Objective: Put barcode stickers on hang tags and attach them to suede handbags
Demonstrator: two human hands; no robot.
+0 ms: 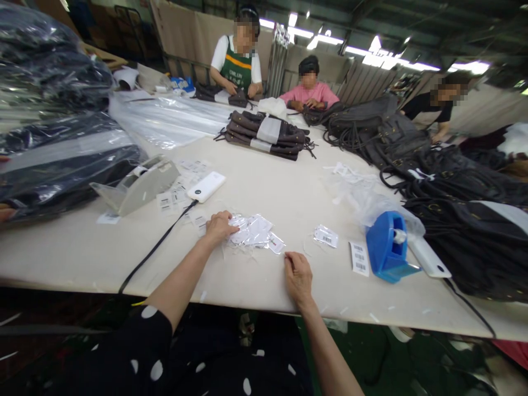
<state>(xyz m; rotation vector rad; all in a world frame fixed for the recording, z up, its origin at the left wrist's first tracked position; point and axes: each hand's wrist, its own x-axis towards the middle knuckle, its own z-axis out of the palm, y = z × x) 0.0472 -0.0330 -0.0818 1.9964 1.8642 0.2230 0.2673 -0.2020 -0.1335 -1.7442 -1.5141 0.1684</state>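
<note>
My left hand (pixel 218 227) rests at the left edge of a loose pile of white hang tags (pixel 252 230) in clear sleeves. Its thumb and fingers are apart, touching the pile without a visible grip. Thin white strings trail from the tags onto the table. To the right of the pile, my right hand (pixel 298 276) lies near the table's front edge, fingers curled together and nothing visible in them. One separate tag with a barcode (pixel 325 236) lies beyond it, beside a strip of barcode stickers (pixel 359 258).
A blue tape dispenser (pixel 385 247) and a grey one (pixel 150 181) flank the work area. A white power bank (pixel 206 187) trails a black cable. Dark bundled garments (pixel 264 135) lie ahead; plastic-wrapped stacks (pixel 49 165) stand left, dark bags (pixel 466 236) right. Several co-workers are opposite.
</note>
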